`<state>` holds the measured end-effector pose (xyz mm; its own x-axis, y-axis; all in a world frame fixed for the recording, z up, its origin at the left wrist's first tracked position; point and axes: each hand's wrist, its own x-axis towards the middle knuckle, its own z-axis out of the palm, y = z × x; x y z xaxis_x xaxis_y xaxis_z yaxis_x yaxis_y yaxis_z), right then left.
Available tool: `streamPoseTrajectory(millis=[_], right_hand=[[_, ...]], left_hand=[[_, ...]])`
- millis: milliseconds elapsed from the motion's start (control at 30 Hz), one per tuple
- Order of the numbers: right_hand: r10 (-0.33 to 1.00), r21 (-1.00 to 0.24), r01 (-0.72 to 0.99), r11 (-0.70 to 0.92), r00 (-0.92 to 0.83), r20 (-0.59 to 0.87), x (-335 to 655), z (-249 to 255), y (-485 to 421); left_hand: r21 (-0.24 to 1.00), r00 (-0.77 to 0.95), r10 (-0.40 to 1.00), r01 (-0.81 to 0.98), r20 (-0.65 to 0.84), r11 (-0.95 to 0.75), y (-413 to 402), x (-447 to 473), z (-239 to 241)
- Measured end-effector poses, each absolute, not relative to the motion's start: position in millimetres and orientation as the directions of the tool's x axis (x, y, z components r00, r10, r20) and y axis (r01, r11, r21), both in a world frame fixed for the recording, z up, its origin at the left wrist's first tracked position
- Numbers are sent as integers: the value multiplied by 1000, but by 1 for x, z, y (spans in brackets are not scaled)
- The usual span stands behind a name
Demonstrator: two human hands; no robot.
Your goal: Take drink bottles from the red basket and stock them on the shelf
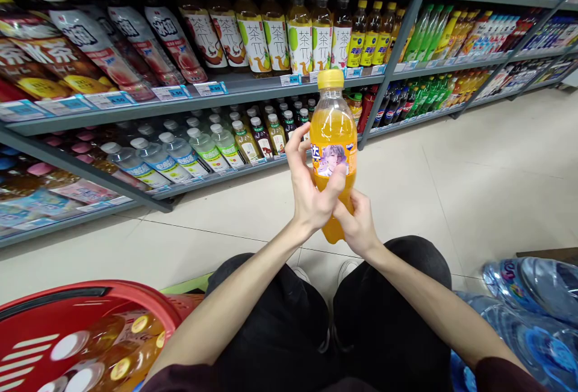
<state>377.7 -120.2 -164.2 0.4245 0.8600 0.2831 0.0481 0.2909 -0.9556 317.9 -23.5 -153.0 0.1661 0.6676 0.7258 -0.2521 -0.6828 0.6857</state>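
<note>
An orange soda bottle (333, 127) with a yellow cap stands nearly upright in front of me, held in both hands. My left hand (311, 190) wraps the bottle's left side, its thumb lying across the printed label and its fingers behind. Lower down, my right hand (359, 220) grips the bottle near its base from the right. Orange liquid fills the bottle up to its shoulder. The backs of the bottle and some fingertips are hidden.
A red basket (153, 301) with several bottles sits at lower left. Ahead runs a grey shelf (271, 88) lined with drinks. Large water bottles (533, 332) lie at lower right. Pale floor tiles (497, 199) stretch to the right, beyond my bent knees (415, 265).
</note>
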Motion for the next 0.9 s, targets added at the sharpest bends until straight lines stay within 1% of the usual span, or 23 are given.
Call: streamPoseTrajectory(millis=[67,133,167,200,233,267,333,367,400,433,500,567,600,667,733,800,900], right_hand=[[865,-960,24,278,428,261,379,-159,-120],[906,-967,-79,241,376,195,381,-153,-120],[941,-964,-169,204,306,146,382,-151,-121],[974,-950,-273,152,208,96,383,-150,-122],[994,-921,-379,86,95,54,383,-150,-123],[999,-880,-474,18,-17,30,383,-152,-124],[984,-781,-619,-85,-176,32,381,-159,-125],[975,-736,-666,-118,-220,43,380,-163,-125],[966,-702,-698,-143,-254,56,379,-166,-124],[959,-682,-714,-158,-277,67,377,-168,-124],[960,-705,-690,-163,-277,50,376,-166,-123],[976,-813,-566,-141,-215,-20,376,-160,-122],[988,-878,-465,-115,-142,-54,377,-158,-121],[995,-971,-233,-47,79,-67,377,-156,-118],[962,-997,-74,0,271,-20,377,-160,-115],[939,-998,-59,10,343,-11,375,-167,-113],[950,-992,-128,-11,309,-50,373,-175,-111]], left_hand=[[726,190,705,-273,683,-631,-24,317,-151],[774,227,752,-338,619,-536,-24,314,-146],[800,262,779,-393,570,-453,-22,312,-142],[827,329,799,-451,504,-335,-21,309,-137],[848,432,794,-497,427,-185,-20,305,-132],[858,558,752,-513,350,-19,-18,301,-127],[846,776,583,-463,242,265,-16,295,-119],[826,832,508,-438,224,354,-16,292,-117],[803,855,469,-434,223,408,-16,290,-115],[784,855,466,-444,225,435,-16,290,-115],[775,838,507,-454,203,441,-17,290,-117],[793,810,561,-453,173,409,-18,293,-121],[802,787,592,-462,174,378,-18,295,-123],[814,718,665,-503,205,291,-17,300,-129],[829,658,724,-511,208,226,-15,306,-135],[850,650,747,-467,142,244,-13,311,-140],[856,683,728,-407,54,318,-9,314,-144]])
